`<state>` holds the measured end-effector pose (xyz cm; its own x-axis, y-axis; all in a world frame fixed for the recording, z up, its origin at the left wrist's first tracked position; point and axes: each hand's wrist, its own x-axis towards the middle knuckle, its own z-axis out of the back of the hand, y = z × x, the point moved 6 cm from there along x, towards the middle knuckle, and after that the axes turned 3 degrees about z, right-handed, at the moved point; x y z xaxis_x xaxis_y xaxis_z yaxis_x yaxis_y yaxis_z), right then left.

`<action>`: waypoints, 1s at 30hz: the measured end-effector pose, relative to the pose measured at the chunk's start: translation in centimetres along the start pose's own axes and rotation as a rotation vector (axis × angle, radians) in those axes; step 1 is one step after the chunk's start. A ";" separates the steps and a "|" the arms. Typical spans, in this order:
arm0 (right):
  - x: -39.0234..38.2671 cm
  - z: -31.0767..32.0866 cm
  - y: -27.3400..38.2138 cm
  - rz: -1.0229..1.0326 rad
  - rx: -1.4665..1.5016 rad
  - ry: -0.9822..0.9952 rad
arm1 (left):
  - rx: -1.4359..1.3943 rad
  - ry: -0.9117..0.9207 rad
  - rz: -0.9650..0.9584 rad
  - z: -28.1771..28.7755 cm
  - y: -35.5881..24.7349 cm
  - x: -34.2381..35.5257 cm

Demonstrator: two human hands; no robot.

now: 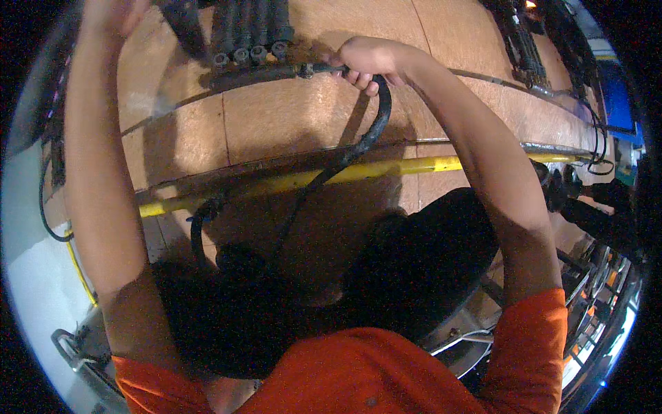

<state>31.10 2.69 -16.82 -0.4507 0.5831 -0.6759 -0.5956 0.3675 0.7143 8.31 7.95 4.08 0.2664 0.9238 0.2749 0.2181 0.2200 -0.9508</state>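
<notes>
My right hand (369,58) is closed around the end of a black hose (360,146), fingers curled under it. From there the hose bends down and runs across the yellow pipe towards my legs. Just left of the hand, a dark tube (255,74) with a metal fitting at its tip lies level, close to my fingers; I cannot tell whether hose and fitting are joined. My left hand (124,15) reaches up at the top left, cut off by the picture's edge, its fingers hidden from view.
Several thick black tubes with round ends (258,54) stand side by side above the fitting, on a tan tiled ledge (265,117). A yellow pipe (345,172) crosses between the ledge and my knees. Right, a metal rack (586,310) stands near a blue object (589,93).
</notes>
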 end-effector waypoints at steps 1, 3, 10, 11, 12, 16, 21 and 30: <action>0.0 0.2 0.0 0.045 -0.085 -0.088 | 0.206 -0.095 0.081 0.9 1.6 -1.1; 0.0 0.0 1.0 0.250 -0.376 -0.259 | 0.049 -0.066 0.373 6.7 5.4 -1.7; -1.9 -1.2 1.7 0.467 -1.086 -0.514 | 1.223 -0.051 0.581 -3.9 1.5 -4.4; -1.5 -1.3 1.7 0.469 -1.098 -0.515 | 1.246 0.027 0.544 -2.6 1.5 -4.6; -1.0 -1.3 1.5 0.503 -1.105 -0.495 | 1.258 0.111 0.506 -1.3 2.0 -4.7; -1.0 -0.2 1.1 0.639 -1.099 -0.432 | 1.239 0.231 0.550 1.8 5.3 -4.4; -1.2 0.1 1.0 0.556 -1.026 -0.395 | 1.533 0.358 0.604 3.9 9.2 -5.6; -1.5 -2.1 5.7 0.395 -0.897 -0.427 | 1.254 0.438 0.458 5.2 16.5 -9.5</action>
<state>26.99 2.44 -12.12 -0.5519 0.8137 -0.1823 -0.8085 -0.4686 0.3561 4.54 4.42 -14.95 0.4028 0.8684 -0.2892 -0.8762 0.2744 -0.3963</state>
